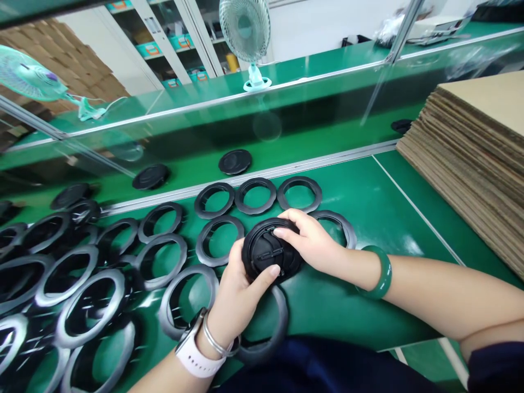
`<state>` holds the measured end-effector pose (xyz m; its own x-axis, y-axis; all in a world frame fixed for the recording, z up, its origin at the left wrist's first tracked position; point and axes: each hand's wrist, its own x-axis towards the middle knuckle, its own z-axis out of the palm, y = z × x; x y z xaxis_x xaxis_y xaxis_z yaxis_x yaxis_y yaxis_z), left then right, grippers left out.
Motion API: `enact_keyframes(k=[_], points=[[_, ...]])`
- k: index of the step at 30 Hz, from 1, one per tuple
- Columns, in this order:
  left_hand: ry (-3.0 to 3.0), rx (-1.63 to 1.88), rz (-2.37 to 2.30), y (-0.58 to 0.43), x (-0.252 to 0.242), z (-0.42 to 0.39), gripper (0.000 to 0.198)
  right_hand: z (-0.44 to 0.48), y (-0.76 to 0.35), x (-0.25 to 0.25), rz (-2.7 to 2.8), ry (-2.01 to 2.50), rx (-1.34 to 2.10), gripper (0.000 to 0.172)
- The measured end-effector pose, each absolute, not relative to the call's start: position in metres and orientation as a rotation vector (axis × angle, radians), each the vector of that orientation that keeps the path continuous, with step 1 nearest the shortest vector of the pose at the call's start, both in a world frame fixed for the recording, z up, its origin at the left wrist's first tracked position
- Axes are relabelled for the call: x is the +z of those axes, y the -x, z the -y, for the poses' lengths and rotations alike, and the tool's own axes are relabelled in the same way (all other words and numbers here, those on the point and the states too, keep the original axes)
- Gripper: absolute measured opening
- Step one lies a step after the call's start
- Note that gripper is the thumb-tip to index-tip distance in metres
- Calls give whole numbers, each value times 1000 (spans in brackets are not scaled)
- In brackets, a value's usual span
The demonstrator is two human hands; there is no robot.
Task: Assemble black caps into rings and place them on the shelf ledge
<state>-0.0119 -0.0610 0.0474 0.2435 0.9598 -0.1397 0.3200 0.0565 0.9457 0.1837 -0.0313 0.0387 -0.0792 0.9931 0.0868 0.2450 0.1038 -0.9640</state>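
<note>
Above the green worktop (368,218), my left hand (239,295) and right hand (315,243) both grip the black round cap (264,248). Uneven thumb pressure could, I judge, pop it loose, dropping it onto the loose rings (200,245) lying close below and knocking them askew.

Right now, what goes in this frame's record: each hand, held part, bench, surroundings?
left hand: grips the black round cap from below, thumb on its face; white smartwatch on wrist
right hand: holds the cap's upper right edge, index finger on its face; green bangle on wrist
bench: green bench top, black rings lying flat
behind rail: black discs
right: stack of cardboard sheets
back: fans, two
</note>
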Motion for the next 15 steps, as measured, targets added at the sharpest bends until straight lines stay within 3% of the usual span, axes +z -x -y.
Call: enact_keyframes(k=[15], points=[[-1729, 718, -1403, 14, 49, 58, 42, 35, -181, 44, 1365, 1299, 1209, 10]])
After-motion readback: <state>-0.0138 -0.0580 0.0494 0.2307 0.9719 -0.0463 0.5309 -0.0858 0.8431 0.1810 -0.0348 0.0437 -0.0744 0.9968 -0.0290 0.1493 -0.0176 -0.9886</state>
